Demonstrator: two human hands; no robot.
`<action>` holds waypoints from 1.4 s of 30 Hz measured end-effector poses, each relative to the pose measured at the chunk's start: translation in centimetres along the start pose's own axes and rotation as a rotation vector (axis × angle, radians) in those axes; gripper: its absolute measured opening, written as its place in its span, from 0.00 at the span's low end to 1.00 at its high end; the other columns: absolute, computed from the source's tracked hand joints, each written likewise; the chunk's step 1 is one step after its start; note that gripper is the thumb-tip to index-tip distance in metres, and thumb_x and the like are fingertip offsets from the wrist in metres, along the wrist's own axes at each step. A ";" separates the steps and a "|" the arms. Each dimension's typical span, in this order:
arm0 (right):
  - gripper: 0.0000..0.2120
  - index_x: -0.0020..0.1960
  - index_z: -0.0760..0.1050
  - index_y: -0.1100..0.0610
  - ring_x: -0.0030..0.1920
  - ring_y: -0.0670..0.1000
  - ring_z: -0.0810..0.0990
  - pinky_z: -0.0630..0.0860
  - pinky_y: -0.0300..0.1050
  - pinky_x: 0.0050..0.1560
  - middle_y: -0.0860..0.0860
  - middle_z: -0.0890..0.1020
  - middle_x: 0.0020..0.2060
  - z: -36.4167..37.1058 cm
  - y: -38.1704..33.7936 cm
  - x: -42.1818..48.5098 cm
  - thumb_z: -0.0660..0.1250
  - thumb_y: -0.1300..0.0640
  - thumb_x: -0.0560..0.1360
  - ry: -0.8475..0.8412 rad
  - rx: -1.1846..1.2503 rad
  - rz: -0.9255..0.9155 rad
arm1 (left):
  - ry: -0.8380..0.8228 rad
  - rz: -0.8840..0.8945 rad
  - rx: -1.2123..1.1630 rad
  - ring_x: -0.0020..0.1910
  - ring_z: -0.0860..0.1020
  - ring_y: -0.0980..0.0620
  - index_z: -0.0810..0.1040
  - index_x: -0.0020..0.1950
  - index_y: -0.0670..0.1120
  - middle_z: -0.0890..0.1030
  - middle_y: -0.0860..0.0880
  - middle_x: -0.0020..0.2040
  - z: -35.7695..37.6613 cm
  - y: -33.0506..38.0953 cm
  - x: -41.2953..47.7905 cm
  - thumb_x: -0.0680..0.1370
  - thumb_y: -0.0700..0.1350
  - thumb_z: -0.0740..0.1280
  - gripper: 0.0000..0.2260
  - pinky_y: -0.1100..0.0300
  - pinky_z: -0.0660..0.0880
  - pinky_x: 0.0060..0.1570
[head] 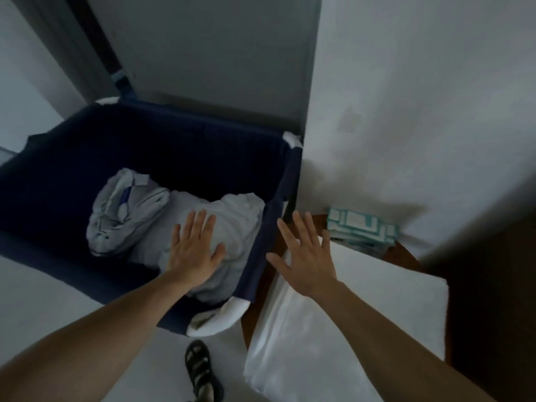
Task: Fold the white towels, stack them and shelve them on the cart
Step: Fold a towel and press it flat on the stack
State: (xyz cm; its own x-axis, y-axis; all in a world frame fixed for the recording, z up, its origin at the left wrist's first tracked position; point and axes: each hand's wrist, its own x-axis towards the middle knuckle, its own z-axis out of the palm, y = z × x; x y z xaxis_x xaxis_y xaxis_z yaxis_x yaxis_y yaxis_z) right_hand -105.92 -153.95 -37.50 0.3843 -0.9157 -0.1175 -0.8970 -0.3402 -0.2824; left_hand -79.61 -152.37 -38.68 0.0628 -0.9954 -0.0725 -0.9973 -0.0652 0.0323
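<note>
The crumpled white towels [240, 221] are heaped in the navy bin [258, 265], long axis running far-left to near-right, directly under the left hand [194, 250] — flat, fingers straight, nothing gripped. The right hand [307, 262] — spread wide, empty — is held over the flat towel [377, 288] on the desk [406, 256].

No legible text, number, brand or sign anywhere in view. Small white tag [141, 179] on the bundled linen [127, 216], centre left of the frame: too blurred to read, no lettering resolvable. Thin blue lines and a short blue stripe on the same bundle: marks only, not characters. Teal-and-white packets [359, 224], centre right of the frame: printed pattern of pale rectangular blocks on teal, any wording too small and soft to make out
</note>
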 end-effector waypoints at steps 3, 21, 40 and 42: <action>0.36 0.80 0.38 0.43 0.77 0.53 0.30 0.38 0.64 0.75 0.49 0.35 0.79 0.5 -3.3 4.4 0.47 0.30 0.78 0.009 -0.005 -0.084 | -0.011 -0.058 -0.010 0.80 0.43 0.46 0.48 0.81 0.47 0.47 0.45 0.82 0.5 -5.0 2.1 0.80 0.63 0.50 0.34 0.42 0.46 0.77; 0.57 0.78 0.32 0.43 0.76 0.54 0.27 0.35 0.72 0.71 0.48 0.31 0.77 27.7 -13.5 32.6 0.69 0.30 0.67 -0.592 0.039 0.050 | -0.452 0.032 -0.115 0.80 0.39 0.48 0.42 0.81 0.48 0.42 0.48 0.82 23.3 -25.4 21.5 0.67 0.69 0.32 0.46 0.45 0.41 0.77; 0.14 0.44 0.70 0.56 0.44 0.53 0.77 0.72 0.47 0.43 0.52 0.78 0.41 30.7 -12.4 36.6 0.66 0.48 0.64 -0.253 0.826 0.555 | -0.742 0.101 -0.424 0.79 0.37 0.51 0.32 0.75 0.65 0.38 0.57 0.80 26.5 -26.9 22.2 0.51 0.86 0.54 0.60 0.36 0.47 0.75; 0.10 0.40 0.69 0.55 0.43 0.52 0.76 0.74 0.46 0.42 0.51 0.76 0.39 26.5 -12.1 36.5 0.71 0.57 0.69 -0.252 1.000 0.545 | -0.686 0.100 -0.556 0.79 0.39 0.51 0.28 0.70 0.70 0.38 0.57 0.80 24.2 -25.5 21.9 0.50 0.84 0.60 0.60 0.38 0.50 0.75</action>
State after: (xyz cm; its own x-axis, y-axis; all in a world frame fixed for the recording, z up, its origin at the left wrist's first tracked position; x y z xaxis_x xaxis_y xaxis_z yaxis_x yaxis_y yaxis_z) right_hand -75.20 -177.61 -63.64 0.1342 -0.7821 -0.6086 -0.4276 0.5083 -0.7475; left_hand -53.74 -170.84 -65.22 -0.2377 -0.7489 -0.6186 -0.8235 -0.1824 0.5372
